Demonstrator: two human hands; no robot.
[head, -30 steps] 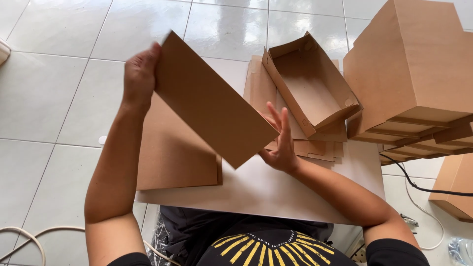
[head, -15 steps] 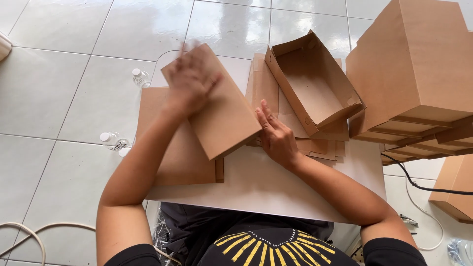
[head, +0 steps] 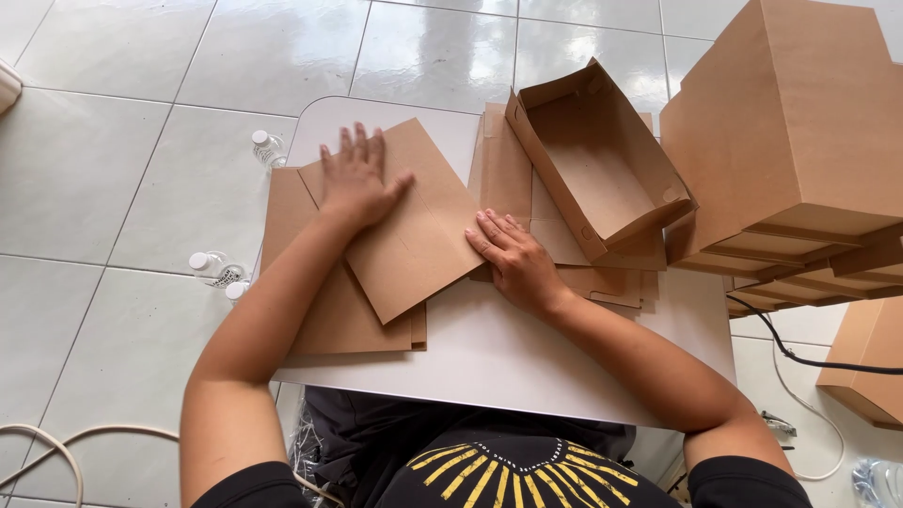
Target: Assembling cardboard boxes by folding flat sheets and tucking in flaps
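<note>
White board (head: 489, 348) on tiled floor (head: 122, 188): flat cardboard pressed down by two bare hands.

Head view: left hand (head: 356, 179), fingers spread open, lies flat on the upper part of a folded sheet (head: 414, 235) atop a stack (head: 329, 320). Right hand (head: 515, 259), fingers straight, presses the sheet's right edge, holding nothing. Open tray (head: 602, 179) sits just right on flat blanks (head: 503, 169); finished boxes (head: 800, 141) piled farther right; small bottles (head: 216, 268) on the floor at left.

Open brown carton tray (head: 602, 160) centre-right; stacked brown boxes (head: 800, 141) far right; flat brown blanks (head: 395, 226) left.
</note>
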